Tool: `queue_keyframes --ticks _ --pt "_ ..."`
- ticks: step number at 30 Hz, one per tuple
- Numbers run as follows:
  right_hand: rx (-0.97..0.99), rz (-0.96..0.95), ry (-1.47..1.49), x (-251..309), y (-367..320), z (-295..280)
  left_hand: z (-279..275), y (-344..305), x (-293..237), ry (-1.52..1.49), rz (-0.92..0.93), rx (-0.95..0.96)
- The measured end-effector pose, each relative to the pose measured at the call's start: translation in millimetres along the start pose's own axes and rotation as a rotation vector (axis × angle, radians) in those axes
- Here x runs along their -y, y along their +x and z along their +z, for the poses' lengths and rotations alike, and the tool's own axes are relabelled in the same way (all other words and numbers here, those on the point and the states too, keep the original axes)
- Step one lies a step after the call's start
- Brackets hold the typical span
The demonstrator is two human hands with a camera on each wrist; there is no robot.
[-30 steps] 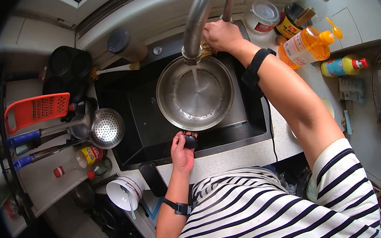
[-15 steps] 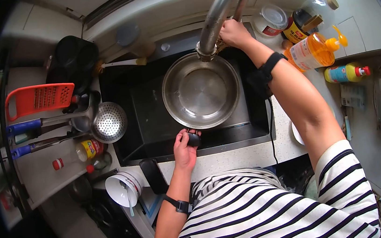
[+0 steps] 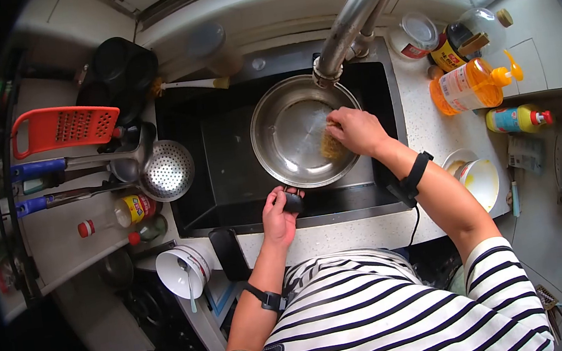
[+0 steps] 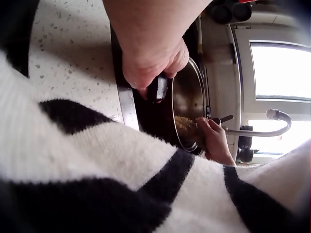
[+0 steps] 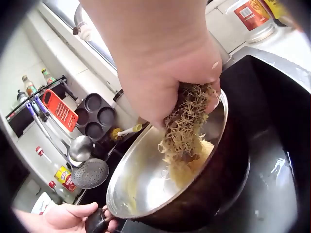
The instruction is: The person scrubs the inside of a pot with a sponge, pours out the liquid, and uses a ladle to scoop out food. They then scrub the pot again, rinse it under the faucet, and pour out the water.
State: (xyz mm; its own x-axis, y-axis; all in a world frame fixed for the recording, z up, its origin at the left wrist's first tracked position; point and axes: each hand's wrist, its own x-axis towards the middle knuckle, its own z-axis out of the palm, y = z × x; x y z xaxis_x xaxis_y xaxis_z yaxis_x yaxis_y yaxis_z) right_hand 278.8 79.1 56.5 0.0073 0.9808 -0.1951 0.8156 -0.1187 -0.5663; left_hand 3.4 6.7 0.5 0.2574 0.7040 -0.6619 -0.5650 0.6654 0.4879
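At the left of the head view, an orange grater (image 3: 67, 127) lies above a ladle (image 3: 142, 146) and a perforated skimmer (image 3: 168, 171), both with blue handles. Just below the skimmer is a red-capped bottle (image 3: 135, 209) with a yellow label, and at lower left a white bowl (image 3: 171, 275) holds a spoon (image 3: 189, 283).

Near the bottom centre of the black sink (image 3: 222, 147), the left hand (image 3: 279, 223) grips the black handle (image 3: 293, 202) of the metal pan (image 3: 289, 129), its thumb and fingers curled round it. Slightly right of centre, the pan's round opening faces up within the outline of the sink; whether its base touches the sink I cannot tell.

Inside the pan's right part, the right hand (image 3: 361, 131) holds a tan, fibrous scrubber (image 3: 330, 145). The right wrist view shows its fingers and thumb closed round the upper part, with the lower strands against the inner wall.

Above the pan's upper right rim hangs the faucet (image 3: 353, 18). Farther right stand an orange pump bottle (image 3: 462, 87) and a yellow bottle (image 3: 514, 119) with a red cap; below them, a second bowl (image 3: 481, 184) rests on the counter (image 3: 419, 108).
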Motion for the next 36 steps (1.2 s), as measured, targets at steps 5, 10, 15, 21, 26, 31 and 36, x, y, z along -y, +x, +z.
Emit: queue_keyframes --ticks 5,10,15,21,26,31,36 --pt "0.004 0.024 -0.038 -3 -9 4 0 -1 -1 0.001 -0.008 -0.002" --pt "-0.088 0.056 -0.001 -9 -13 2 0 0 0 -0.009 0.009 0.002" --pt "-0.309 0.179 0.022 -6 -17 -5 1 0 0 -0.009 0.0 -0.016" --pt "-0.052 0.456 0.062 -31 -6 -5 0 0 0 0.013 -0.01 -0.001" --pt "-0.032 0.365 0.004 -41 9 -2 0 0 -4 0.148 -0.121 0.049" --pt "-0.121 0.325 0.035 -32 27 -12 13 -2 -11 0.426 -0.341 0.068" --pt "-0.071 0.352 0.036 -35 31 -9 18 0 -7 0.531 -0.353 0.042"
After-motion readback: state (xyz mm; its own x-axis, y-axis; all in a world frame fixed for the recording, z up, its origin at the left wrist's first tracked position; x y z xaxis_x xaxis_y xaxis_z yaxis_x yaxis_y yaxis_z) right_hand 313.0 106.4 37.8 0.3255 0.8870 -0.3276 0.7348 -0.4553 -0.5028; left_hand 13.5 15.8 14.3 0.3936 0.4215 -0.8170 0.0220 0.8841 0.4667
